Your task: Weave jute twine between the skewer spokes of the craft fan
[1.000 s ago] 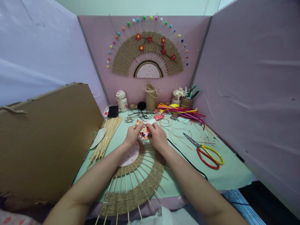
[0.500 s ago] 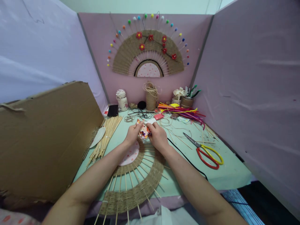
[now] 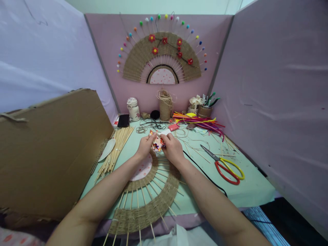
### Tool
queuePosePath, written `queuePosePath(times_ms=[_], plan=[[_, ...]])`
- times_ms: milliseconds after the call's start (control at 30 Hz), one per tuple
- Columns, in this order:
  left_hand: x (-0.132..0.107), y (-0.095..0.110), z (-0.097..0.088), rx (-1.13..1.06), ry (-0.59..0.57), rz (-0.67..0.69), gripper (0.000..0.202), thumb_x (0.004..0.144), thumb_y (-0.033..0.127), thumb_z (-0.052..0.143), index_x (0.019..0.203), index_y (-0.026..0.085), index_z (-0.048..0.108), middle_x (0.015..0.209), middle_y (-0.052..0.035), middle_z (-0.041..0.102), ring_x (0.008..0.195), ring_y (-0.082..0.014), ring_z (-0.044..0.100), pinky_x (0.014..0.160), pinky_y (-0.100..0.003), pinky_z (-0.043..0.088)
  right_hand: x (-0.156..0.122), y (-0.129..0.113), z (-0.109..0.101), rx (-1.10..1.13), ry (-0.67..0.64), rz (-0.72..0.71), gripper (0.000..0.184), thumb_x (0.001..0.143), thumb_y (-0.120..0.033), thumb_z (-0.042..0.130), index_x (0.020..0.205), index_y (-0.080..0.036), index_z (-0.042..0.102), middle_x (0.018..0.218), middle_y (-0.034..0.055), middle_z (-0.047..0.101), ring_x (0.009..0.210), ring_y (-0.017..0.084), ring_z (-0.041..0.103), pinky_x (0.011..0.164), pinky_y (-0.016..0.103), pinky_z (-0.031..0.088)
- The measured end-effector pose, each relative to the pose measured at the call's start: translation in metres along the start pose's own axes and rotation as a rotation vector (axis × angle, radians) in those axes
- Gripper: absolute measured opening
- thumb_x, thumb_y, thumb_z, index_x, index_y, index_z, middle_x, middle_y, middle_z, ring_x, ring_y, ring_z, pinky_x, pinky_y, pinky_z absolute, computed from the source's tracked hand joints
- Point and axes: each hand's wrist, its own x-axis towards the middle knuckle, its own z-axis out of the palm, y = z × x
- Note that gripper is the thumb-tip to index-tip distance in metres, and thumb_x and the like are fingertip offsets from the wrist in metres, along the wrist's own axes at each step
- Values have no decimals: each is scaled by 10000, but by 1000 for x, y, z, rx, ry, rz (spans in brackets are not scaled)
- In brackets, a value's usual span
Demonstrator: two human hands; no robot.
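Above the woven fan, both of my hands meet at a small floral-patterned piece (image 3: 157, 143), white with orange, red and purple; whether it is cloth or paper I cannot tell. My left hand (image 3: 146, 145) pinches its left edge between thumb and fingers. On the other side, my right hand (image 3: 173, 147) is closed at its right edge, fingertips partly hidden. A white object (image 3: 165, 132) shows just behind the right fingers. Below lies the fan (image 3: 146, 215), woven of twine over thin sticks, with a pink-dotted half-round centre (image 3: 142, 169).
Scissors (image 3: 222, 165) lie open at right, near a black cord (image 3: 205, 174). Thin sticks (image 3: 115, 150) are bundled at left beside a cardboard panel (image 3: 51, 153). A twine spool (image 3: 165, 107), a white jar (image 3: 133, 109) and pipe cleaners (image 3: 202, 123) stand or lie at the back.
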Motion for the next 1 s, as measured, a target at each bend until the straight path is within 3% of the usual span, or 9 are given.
queuePosePath(times_ms=[500,600,700,767,867,1000], plan=[[1,1,0,13,-9,8,543,656,666,632,592,128,605,548,-25,589,510,-124,505,507,-245,380,0,-1,-1,17,-5,-2,430,824,-201,534,1251,-244,512,1055,68,555,856,198,551,717,279,382],[4,4,-3,36,-59,-16,595,668,730,565,526,152,564,480,-2,516,454,-103,433,473,-238,325,0,4,-1,26,-6,8,427,825,-209,529,1250,-247,519,1059,71,563,864,200,557,720,278,389],[10,4,-13,202,-101,-39,685,737,783,385,441,179,518,380,18,378,383,-94,326,441,-250,238,5,18,-2,100,19,67,426,822,-206,515,1247,-230,526,1121,90,567,917,206,562,723,274,403],[15,3,-21,348,-64,4,672,784,738,357,446,186,535,374,18,366,390,-106,328,452,-257,230,12,33,-2,207,81,124,395,833,-221,496,1225,-199,539,1146,103,580,962,211,560,742,276,415],[20,1,-32,502,-5,164,468,778,573,531,508,193,574,444,18,451,467,-130,393,497,-254,271,24,54,-5,406,124,219,362,847,-313,495,1167,-165,572,1057,97,642,922,207,573,765,288,427],[31,1,-34,667,-178,353,198,775,344,582,706,191,687,698,-25,644,661,-171,534,645,-270,380,36,69,-15,537,-11,355,358,782,-357,560,1061,-143,624,850,57,669,722,168,563,670,260,421]])
